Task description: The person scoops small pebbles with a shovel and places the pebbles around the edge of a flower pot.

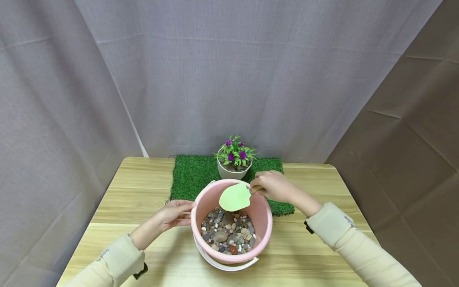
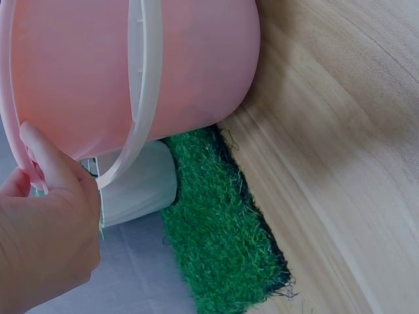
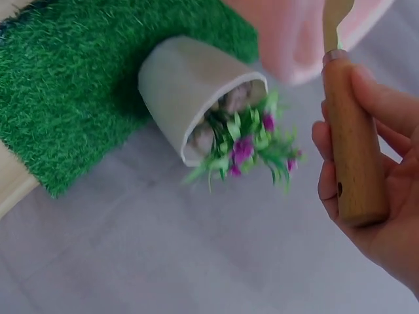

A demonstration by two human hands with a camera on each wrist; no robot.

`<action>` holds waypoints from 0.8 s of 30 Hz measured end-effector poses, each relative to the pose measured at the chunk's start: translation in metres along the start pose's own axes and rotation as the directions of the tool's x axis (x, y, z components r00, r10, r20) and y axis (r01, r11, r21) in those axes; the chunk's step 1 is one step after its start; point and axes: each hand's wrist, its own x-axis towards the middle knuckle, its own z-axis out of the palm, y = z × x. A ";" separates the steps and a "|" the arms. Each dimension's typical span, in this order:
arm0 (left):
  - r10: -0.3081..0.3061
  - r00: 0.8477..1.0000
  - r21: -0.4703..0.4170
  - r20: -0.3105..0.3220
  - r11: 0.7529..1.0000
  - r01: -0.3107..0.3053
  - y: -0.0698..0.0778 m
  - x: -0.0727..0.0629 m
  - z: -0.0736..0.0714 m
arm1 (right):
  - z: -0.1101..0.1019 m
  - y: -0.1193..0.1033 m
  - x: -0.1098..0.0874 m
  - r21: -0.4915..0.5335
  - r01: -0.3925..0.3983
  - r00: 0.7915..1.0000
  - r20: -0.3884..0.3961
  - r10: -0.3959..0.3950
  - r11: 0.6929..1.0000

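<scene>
A pink bucket stands near the middle of the table with many mixed pebbles at its bottom. My left hand holds the bucket's left rim; in the left wrist view its thumb lies against the outer wall. In my right hand is a garden trowel, gripped by its wooden handle. The trowel's pale green blade hangs inside the bucket's mouth, above the pebbles, pointing left. The bucket's white carrying handle is folded down at the front.
Behind the bucket, a white pot with purple flowers and green leaves sits on a green artificial grass mat. The wooden table extends to both sides. Grey curtains hang behind it, with a brown cloth at the right.
</scene>
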 end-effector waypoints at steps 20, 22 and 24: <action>-0.002 1.000 -0.011 0.004 1.000 0.002 -0.001 0.001 -0.003 | 0.059 -0.036 0.020 -0.503 0.176 0.979 0.004 -0.202 0.846; -0.005 1.000 -0.011 0.002 1.000 0.005 -0.001 0.001 -0.002 | 0.067 -0.039 0.021 -0.575 0.180 0.973 -0.014 -0.230 0.798; -0.007 1.000 -0.007 -0.001 1.000 0.007 0.000 0.001 -0.001 | 0.075 -0.040 0.022 -0.629 0.176 0.969 -0.025 -0.246 0.757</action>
